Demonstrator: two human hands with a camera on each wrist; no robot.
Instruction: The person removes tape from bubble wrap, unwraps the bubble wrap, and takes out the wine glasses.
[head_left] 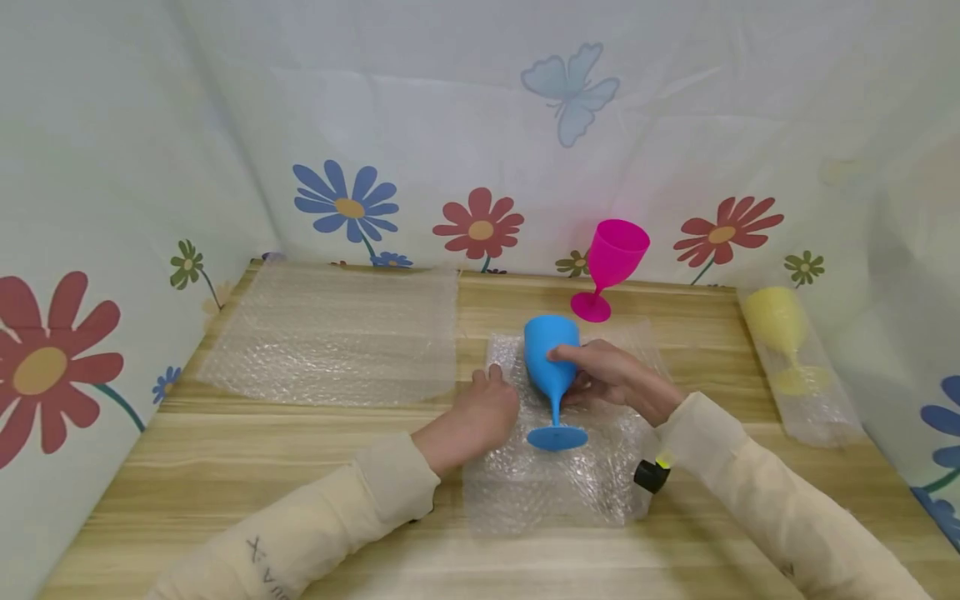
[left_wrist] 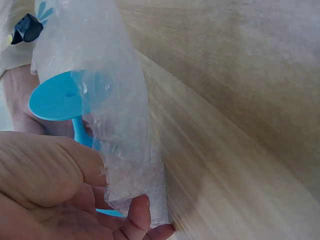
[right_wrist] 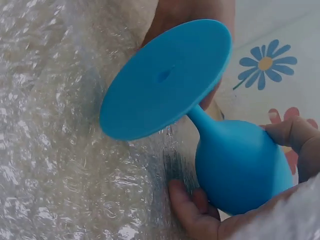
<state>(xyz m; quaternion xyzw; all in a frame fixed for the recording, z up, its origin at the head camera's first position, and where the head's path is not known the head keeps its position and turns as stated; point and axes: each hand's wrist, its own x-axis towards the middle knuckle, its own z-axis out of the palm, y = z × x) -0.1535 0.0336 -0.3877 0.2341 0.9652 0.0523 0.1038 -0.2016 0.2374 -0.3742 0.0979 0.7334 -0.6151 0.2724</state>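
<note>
My right hand (head_left: 615, 375) grips a blue plastic goblet (head_left: 546, 371) by its bowl, thumb on the near side and the other fingers partly hidden behind it. The goblet leans with its foot toward me, over a sheet of bubble wrap (head_left: 525, 496). At the left edge of that sheet, my left hand (head_left: 480, 417) pinches the wrap. The left wrist view shows the raised wrap (left_wrist: 125, 145) between its thumb and fingers, with part of the blue foot seen through the film. In the right wrist view the goblet's round foot (right_wrist: 165, 80) faces the camera.
A pink goblet (head_left: 615, 254) stands upright behind the blue one. Another bubble wrap sheet (head_left: 337, 333) lies flat at the back left. At the right edge lies a yellow goblet (head_left: 780, 321) inside bubble wrap. Flower-printed cloth walls (head_left: 420, 108) border the wooden table (head_left: 300, 450).
</note>
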